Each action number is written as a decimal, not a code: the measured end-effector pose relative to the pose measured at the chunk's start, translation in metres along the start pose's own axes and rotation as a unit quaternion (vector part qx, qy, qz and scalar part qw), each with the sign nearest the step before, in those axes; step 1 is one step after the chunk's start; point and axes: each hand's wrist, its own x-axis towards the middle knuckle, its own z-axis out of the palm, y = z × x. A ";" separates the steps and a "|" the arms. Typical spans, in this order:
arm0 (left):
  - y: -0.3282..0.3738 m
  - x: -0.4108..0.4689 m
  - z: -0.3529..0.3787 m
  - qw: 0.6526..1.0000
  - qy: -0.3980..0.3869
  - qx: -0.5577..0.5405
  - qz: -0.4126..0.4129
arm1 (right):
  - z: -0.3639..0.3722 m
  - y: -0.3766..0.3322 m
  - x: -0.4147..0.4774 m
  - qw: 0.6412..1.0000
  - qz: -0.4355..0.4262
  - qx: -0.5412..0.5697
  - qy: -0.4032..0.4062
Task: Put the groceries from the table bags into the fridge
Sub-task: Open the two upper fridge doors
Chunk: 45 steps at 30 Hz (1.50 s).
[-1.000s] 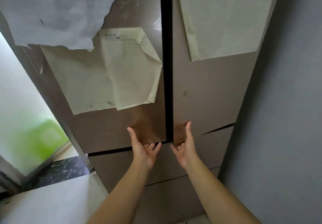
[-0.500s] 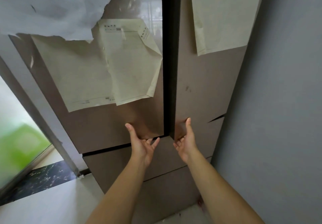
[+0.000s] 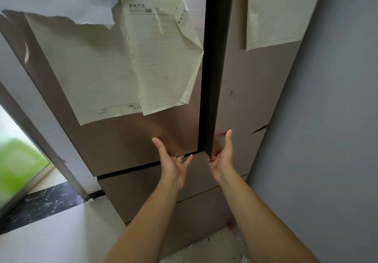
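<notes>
A tall brown fridge fills the head view, with two upper doors side by side. My left hand [image 3: 173, 164] is palm up, its fingers hooked under the bottom edge of the left fridge door [image 3: 131, 140]. My right hand [image 3: 222, 158] grips the bottom inner corner of the right fridge door [image 3: 249, 99]. That right door stands slightly ajar, showing its dark side edge [image 3: 214, 78]. The fridge interior is hidden. No bags or groceries are in view.
Cream paper sheets [image 3: 159, 58] are stuck on the left door, another sheet [image 3: 274, 7] on the right door. Two drawer fronts [image 3: 143, 187] lie below the doors. A grey wall [image 3: 327, 140] stands close on the right. A glass door [image 3: 16, 170] and a black threshold [image 3: 41, 203] are at left.
The right door has swung outward, so the dark gap between the doors is wider. Both hands stay on the doors' bottom edges. The view has drawn closer to the fridge.
</notes>
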 end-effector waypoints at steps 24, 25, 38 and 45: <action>-0.005 0.003 0.023 0.995 0.085 -0.032 0.038 | -0.025 -0.021 -0.003 0.986 0.059 -0.131 -0.088; -0.006 0.004 0.026 0.994 0.094 -0.037 0.042 | -0.025 -0.022 -0.001 0.985 0.059 -0.130 -0.094; -0.012 0.009 0.033 0.990 0.118 -0.039 0.065 | -0.036 -0.026 0.013 0.978 0.089 -0.121 -0.144; -0.018 0.018 0.033 0.986 0.109 -0.079 0.103 | -0.035 -0.019 0.016 0.977 0.089 -0.138 -0.138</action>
